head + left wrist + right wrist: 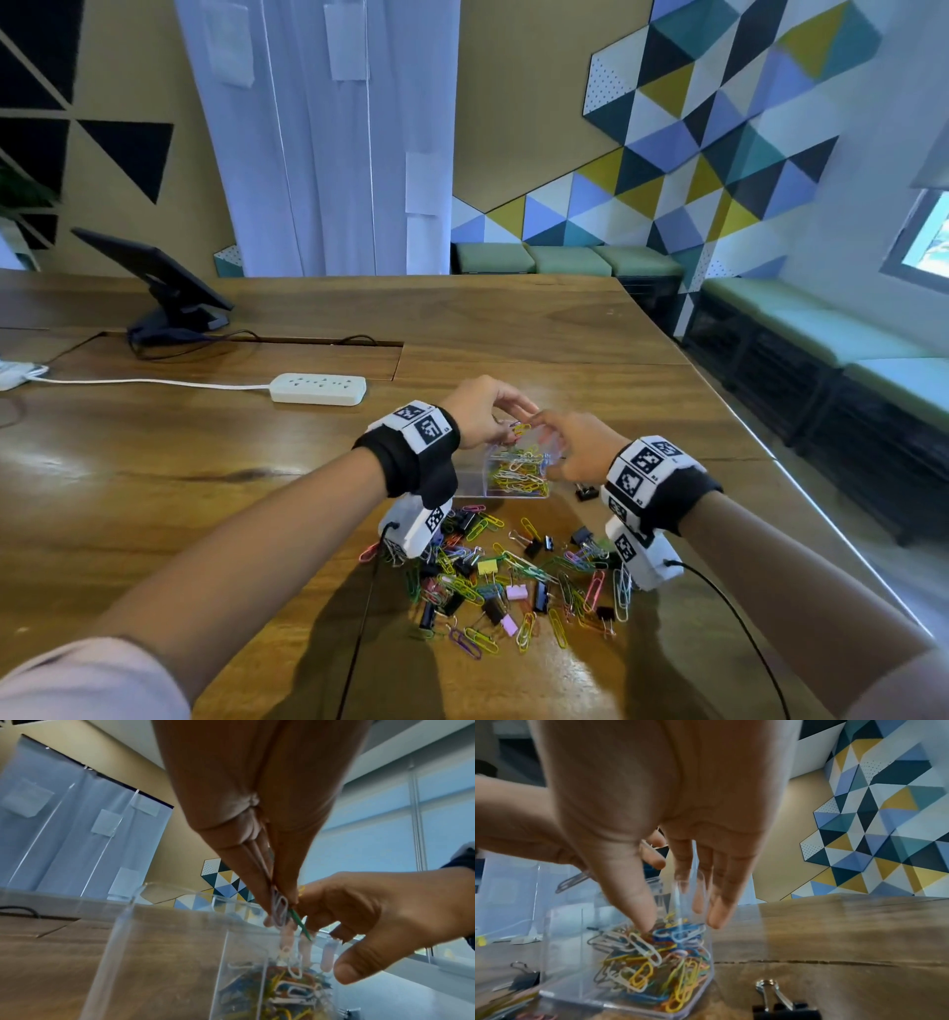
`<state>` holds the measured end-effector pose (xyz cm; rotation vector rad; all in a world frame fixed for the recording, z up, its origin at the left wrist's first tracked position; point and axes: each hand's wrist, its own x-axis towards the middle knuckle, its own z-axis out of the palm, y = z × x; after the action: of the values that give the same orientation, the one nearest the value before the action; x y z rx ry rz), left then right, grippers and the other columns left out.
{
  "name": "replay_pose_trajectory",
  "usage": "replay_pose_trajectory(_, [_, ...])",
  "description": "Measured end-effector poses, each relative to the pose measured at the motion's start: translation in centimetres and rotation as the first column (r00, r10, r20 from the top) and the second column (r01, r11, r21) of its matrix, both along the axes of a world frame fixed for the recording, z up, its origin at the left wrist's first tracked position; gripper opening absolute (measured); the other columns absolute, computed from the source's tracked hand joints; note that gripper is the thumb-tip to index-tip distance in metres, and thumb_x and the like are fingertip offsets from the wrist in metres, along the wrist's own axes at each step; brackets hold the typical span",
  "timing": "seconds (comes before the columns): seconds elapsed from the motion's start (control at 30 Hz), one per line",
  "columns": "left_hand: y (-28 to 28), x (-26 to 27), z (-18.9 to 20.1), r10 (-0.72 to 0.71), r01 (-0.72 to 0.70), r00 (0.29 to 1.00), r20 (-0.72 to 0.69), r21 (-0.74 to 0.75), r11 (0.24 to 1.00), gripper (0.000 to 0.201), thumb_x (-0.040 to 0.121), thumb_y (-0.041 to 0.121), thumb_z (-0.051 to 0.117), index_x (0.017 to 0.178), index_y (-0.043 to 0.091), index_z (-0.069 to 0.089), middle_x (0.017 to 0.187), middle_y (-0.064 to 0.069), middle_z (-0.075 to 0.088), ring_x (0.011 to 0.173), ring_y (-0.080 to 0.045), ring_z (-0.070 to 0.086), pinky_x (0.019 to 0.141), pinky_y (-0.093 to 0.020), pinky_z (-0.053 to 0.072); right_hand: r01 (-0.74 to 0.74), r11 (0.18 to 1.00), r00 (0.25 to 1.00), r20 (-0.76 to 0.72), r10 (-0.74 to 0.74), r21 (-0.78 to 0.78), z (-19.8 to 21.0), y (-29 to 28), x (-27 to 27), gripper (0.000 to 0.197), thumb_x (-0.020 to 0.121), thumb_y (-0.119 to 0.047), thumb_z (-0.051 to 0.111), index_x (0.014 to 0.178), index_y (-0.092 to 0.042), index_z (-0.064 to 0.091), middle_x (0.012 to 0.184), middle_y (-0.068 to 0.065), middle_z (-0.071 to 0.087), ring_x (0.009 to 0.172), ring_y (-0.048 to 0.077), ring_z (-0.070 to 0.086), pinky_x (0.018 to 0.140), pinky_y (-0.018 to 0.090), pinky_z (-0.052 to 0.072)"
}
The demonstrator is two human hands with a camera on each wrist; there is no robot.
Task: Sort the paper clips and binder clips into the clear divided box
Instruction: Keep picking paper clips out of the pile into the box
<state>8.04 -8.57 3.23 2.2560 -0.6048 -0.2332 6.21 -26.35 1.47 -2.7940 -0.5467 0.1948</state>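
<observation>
The clear divided box (475, 480) stands on the wooden table just beyond a loose pile of coloured paper clips and binder clips (513, 580). Its right compartment holds many coloured paper clips (654, 963); the left compartment (167, 953) looks bare. My left hand (280, 912) hovers over the box's top and pinches a few paper clips (279, 907), grey-white and green, between thumb and fingers. My right hand (680, 921) reaches over the right compartment with straight fingers, its thumb tip near the clips inside, and holds nothing. In the head view both hands (513, 429) (552, 437) meet above the box.
A black binder clip (585, 493) lies just right of the box, another (523, 977) on its other side. A white power strip (318, 389) with its cord lies far left. A tablet on a stand (154, 277) stands at the back. The table's edge (801, 478) runs along the right.
</observation>
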Motion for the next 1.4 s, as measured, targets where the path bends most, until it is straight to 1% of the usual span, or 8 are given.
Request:
replay_pose_trajectory(0.13, [-1.0,0.2,-0.1,-0.027,0.026,0.999,0.019,0.035,0.999,0.046,0.075,-0.012,0.066,0.115,0.01,0.062,0.109,-0.008,0.068,0.095,-0.017,0.065,0.087,-0.034,0.054,0.037,0.999,0.999,-0.014,-0.037,0.016,-0.2,-0.1,0.4,0.065,0.075,-0.025,0.075,0.132,-0.017,0.045,0.121,0.0,0.059,0.099,0.016,0.058,0.089,0.028,0.046])
replay_pose_trajectory(0.3, [-1.6,0.4,0.0,-0.005,0.007,0.998,0.065,-0.026,1.0,0.04,0.075,-0.015,0.065,0.107,0.008,0.062,0.107,-0.007,0.065,0.089,-0.025,0.067,0.082,-0.038,0.057,0.057,0.998,0.998,-0.024,-0.057,0.041,-0.1,-0.2,0.3,0.066,0.074,-0.026,0.077,0.13,-0.014,0.046,0.125,0.001,0.057,0.108,0.017,0.055,0.089,0.024,0.039])
replay_pose_trajectory(0.57, [-2.8,-0.1,-1.0,-0.042,0.041,0.988,0.151,0.011,0.999,0.041,0.076,-0.014,0.062,0.106,0.013,0.055,0.107,-0.002,0.058,0.069,-0.009,0.059,0.061,-0.022,0.052,0.072,0.994,0.997,-0.04,-0.068,0.088,0.2,-0.3,-0.1,0.063,0.073,-0.024,0.077,0.128,-0.014,0.048,0.123,0.002,0.059,0.1,0.012,0.055,0.086,0.021,0.039])
replay_pose_trajectory(0.8, [-2.4,0.2,-1.5,-0.011,0.016,0.996,0.084,-0.065,0.998,0.036,0.08,-0.015,0.057,0.107,0.008,0.059,0.087,-0.006,0.064,0.081,-0.018,0.065,0.082,-0.035,0.056,0.109,0.991,0.992,-0.077,-0.102,0.082,0.4,-0.2,0.0,0.061,0.072,-0.024,0.078,0.125,-0.013,0.05,0.119,0.001,0.058,0.094,0.01,0.048,0.083,0.02,0.037])
replay_pose_trajectory(0.97, [-1.5,0.0,-1.5,-0.014,0.021,0.998,0.069,-0.103,0.994,0.027,0.085,-0.011,0.054,0.105,0.006,0.061,0.098,-0.015,0.07,0.086,-0.018,0.066,0.084,-0.036,0.055,0.131,0.987,0.988,-0.095,-0.121,0.098,0.4,-0.3,0.0,0.057,0.072,-0.025,0.078,0.121,-0.015,0.052,0.115,0.001,0.059,0.09,0.013,0.055,0.077,0.021,0.042])
replay_pose_trajectory(1.07, [-0.2,-0.5,-1.3,-0.009,0.015,0.994,0.113,-0.054,0.998,0.023,0.085,-0.006,0.057,0.101,0.009,0.063,0.095,-0.008,0.07,0.091,-0.019,0.067,0.083,-0.036,0.056,0.108,0.987,0.991,-0.088,-0.098,0.117,0.3,-0.3,-0.2,0.06,0.073,-0.022,0.076,0.127,-0.017,0.049,0.124,0.0,0.057,0.096,0.013,0.057,0.082,0.021,0.042])
replay_pose_trajectory(1.27, [2.9,-3.0,-1.3,-0.121,0.105,0.99,0.067,0.202,0.974,0.013,0.087,0.011,0.062,0.095,0.021,0.061,0.088,0.006,0.061,0.078,-0.004,0.057,0.066,-0.011,0.046,0.14,0.988,0.99,-0.039,-0.137,0.072,-0.2,-0.3,-0.9,0.077,0.076,-0.024,0.074,0.141,-0.018,0.033,0.134,0.006,0.049,0.111,0.019,0.055,0.093,0.026,0.044])
replay_pose_trajectory(1.4, [4.1,-5.0,-1.9,-0.168,0.144,0.986,0.007,0.478,0.867,0.031,0.083,0.024,0.068,0.112,0.02,0.056,0.102,0.008,0.052,0.091,-0.007,0.049,0.078,-0.019,0.042,0.181,0.981,0.983,-0.022,-0.183,-0.076,-0.4,-1.1,-1.8,0.073,0.078,-0.029,0.071,0.139,-0.012,0.035,0.132,0.007,0.052,0.117,0.021,0.052,0.092,0.026,0.043])
